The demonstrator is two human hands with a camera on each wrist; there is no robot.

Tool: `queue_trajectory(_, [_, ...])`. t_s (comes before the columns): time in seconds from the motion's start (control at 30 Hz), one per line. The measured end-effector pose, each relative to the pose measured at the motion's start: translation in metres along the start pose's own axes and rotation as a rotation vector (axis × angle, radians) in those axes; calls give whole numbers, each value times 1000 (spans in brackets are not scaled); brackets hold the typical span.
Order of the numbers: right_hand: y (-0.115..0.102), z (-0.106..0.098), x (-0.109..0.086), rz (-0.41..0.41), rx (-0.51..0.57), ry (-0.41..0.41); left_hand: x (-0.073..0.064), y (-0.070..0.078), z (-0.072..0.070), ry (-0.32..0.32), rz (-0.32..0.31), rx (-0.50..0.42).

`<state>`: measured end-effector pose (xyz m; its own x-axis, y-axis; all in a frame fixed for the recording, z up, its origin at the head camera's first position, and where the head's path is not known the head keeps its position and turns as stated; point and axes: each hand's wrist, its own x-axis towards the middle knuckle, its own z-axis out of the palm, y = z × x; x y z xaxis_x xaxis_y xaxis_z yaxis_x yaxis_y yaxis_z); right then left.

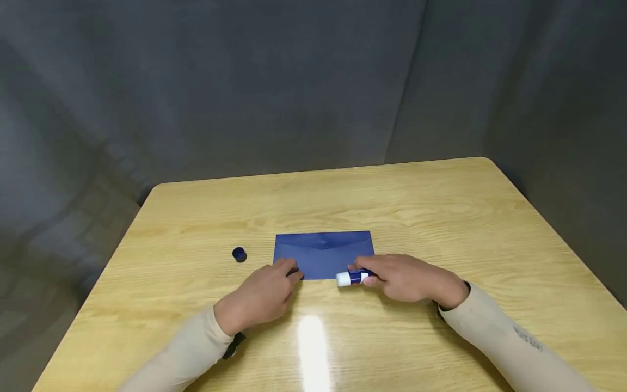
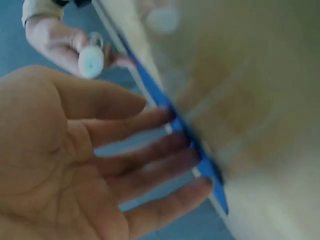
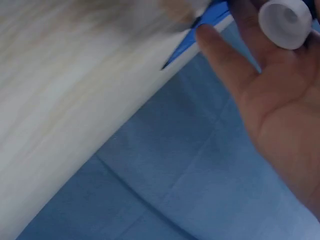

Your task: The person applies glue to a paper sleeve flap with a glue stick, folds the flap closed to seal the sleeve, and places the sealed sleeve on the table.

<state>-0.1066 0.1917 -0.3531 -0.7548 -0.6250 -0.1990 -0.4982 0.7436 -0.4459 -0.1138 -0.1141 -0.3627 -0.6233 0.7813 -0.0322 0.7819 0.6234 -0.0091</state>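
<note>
A dark blue envelope (image 1: 320, 261) lies flat on the wooden table, its flap edge showing along the far side. My left hand (image 1: 264, 294) rests its fingertips at the near left corner of the envelope; in the left wrist view its fingers (image 2: 150, 162) look fairly straight. In my right hand (image 1: 404, 276) is a glue stick (image 1: 354, 277), white and dark blue, gripped near the near right corner of the envelope and lying sideways. A round white end of the glue stick (image 3: 285, 22) shows in the right wrist view. The left wrist view shows its pale other end (image 2: 91, 62).
A small dark blue cap (image 1: 239, 254) sits on the table (image 1: 206, 212) to the left of the envelope. Dark grey curtains (image 1: 294, 81) hang behind and beside the table. A bright light reflection falls on the near tabletop.
</note>
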Motion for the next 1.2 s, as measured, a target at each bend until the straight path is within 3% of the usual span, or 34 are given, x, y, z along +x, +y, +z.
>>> queue_trajectory(0.17, [-4,-1,-5,13,-30,20,0,11,5,-3,-56,-29])
queue_trajectory(0.4, [-8,-2,-7,62,-35,29,5,17,5,-101,-100,-45])
queue_trajectory(0.5, [-4,-4,-2,78,-15,25,11,11,5,-102,-95,22])
queue_trajectory(0.63, [5,-12,16,105,-10,18,26,-9,2,-57,-71,73])
queue_trajectory(0.83, [25,-28,47,137,18,-9,51,-32,2,-98,-130,-9])
queue_trajectory(1.03, [41,-38,66,168,67,12,71,-39,-2,-156,-190,6])
queue_trajectory(1.2, [46,-42,71,177,66,23,81,-40,-3,-180,-223,19])
